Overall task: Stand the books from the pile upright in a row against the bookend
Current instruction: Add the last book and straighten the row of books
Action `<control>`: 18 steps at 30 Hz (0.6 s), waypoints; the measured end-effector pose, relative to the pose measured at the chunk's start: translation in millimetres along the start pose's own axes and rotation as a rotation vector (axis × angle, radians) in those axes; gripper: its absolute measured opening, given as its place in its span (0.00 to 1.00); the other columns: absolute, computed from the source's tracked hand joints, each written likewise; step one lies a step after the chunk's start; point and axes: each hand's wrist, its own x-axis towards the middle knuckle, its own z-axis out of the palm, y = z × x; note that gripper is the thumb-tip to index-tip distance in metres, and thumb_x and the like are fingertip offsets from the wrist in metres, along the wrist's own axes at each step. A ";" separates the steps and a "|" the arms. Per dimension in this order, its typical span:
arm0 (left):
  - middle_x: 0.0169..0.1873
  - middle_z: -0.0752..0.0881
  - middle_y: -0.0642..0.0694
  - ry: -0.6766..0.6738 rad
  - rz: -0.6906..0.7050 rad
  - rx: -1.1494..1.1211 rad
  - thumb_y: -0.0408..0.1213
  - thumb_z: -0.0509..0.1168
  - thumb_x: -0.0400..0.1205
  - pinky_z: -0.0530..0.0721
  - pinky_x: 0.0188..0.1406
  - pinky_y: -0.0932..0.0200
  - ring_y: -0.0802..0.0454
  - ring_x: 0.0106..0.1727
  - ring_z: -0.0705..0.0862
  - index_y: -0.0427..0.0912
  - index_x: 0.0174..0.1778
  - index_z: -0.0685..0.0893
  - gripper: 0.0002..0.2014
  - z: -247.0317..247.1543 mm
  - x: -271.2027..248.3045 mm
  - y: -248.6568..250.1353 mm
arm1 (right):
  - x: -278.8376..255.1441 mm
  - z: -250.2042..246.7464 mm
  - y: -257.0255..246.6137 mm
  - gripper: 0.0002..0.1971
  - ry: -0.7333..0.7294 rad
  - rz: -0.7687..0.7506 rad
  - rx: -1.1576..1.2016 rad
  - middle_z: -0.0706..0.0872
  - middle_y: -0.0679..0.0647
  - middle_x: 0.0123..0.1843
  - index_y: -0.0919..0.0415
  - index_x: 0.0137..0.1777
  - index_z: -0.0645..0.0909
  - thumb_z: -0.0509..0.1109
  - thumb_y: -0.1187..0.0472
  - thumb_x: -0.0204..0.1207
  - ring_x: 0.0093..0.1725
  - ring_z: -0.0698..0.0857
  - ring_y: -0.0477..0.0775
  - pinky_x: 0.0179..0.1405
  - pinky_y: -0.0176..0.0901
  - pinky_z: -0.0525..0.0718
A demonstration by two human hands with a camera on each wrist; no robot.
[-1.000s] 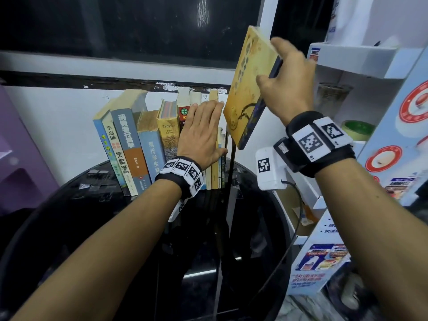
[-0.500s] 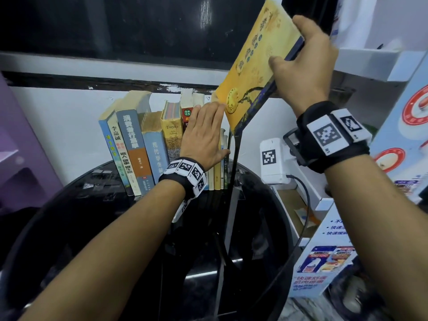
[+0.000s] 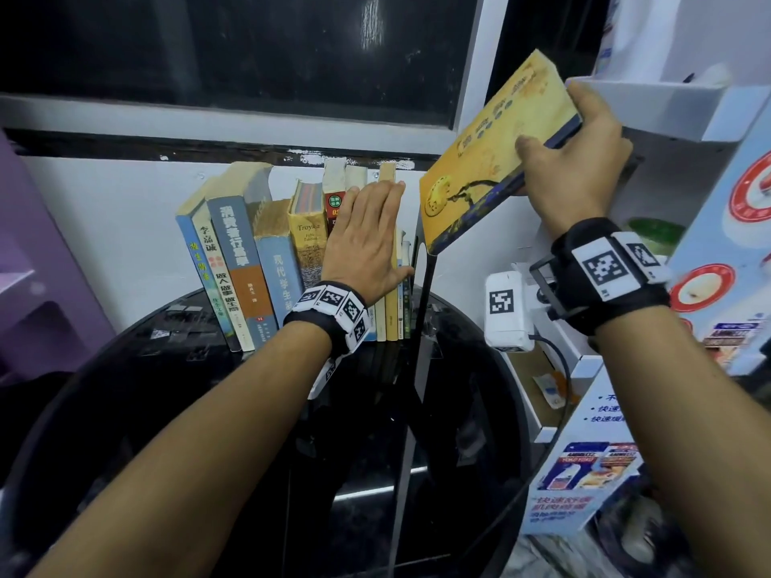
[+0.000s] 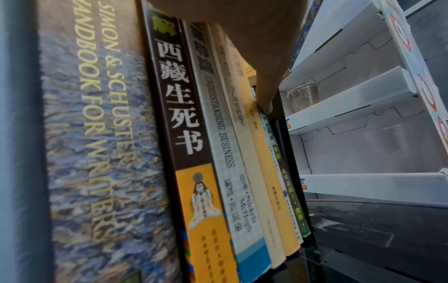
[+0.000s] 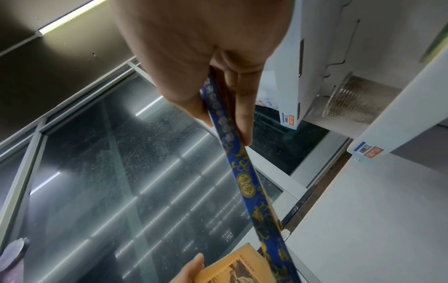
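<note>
A row of upright books [image 3: 250, 252] stands on the round black glass table [image 3: 146, 390], with a thin black bookend [image 3: 424, 285] at its right end. My left hand [image 3: 371, 231] lies flat against the spines near that end. In the left wrist view its thumb [image 4: 266, 95] touches the thin books beside the bookend [image 4: 288, 153]. My right hand [image 3: 555, 131] grips a yellow book [image 3: 492, 160] by its blue spine [image 5: 242, 181]. The book hangs tilted in the air, its lower corner just above the bookend's top.
A white display shelf [image 3: 651, 106] stands close on the right, with a clear plastic cup [image 4: 303, 97] on one level. A white box with a square marker [image 3: 507, 314] and a cable sits beside the table. A dark window [image 3: 250, 56] is behind, and purple furniture [image 3: 41, 285] at left.
My right hand raised the yellow book, then tipped it flatter and brought its lower corner over the bookend. My left hand stayed flat on the row.
</note>
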 end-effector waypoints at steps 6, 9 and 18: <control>0.72 0.69 0.40 0.011 -0.004 0.000 0.66 0.72 0.64 0.48 0.81 0.46 0.42 0.76 0.66 0.37 0.80 0.56 0.57 -1.0 0.0 1.1 | -10.2 2.1 -7.0 0.31 -0.098 -0.035 -0.070 0.82 0.51 0.67 0.53 0.80 0.69 0.70 0.61 0.76 0.69 0.73 0.53 0.63 0.26 0.66; 0.73 0.68 0.40 0.001 0.000 0.008 0.67 0.72 0.64 0.47 0.81 0.47 0.42 0.77 0.65 0.37 0.81 0.56 0.57 -1.1 -0.8 0.7 | -19.6 12.7 -15.3 0.31 -0.162 -0.099 -0.155 0.84 0.55 0.65 0.54 0.82 0.65 0.68 0.61 0.79 0.62 0.76 0.53 0.62 0.31 0.68; 0.73 0.69 0.40 0.018 0.015 0.023 0.66 0.70 0.65 0.49 0.81 0.46 0.41 0.76 0.67 0.36 0.80 0.58 0.55 -1.8 -1.8 0.6 | -41.5 49.0 -2.5 0.32 -0.256 -0.106 -0.255 0.84 0.64 0.52 0.55 0.83 0.61 0.65 0.63 0.79 0.52 0.83 0.64 0.54 0.52 0.82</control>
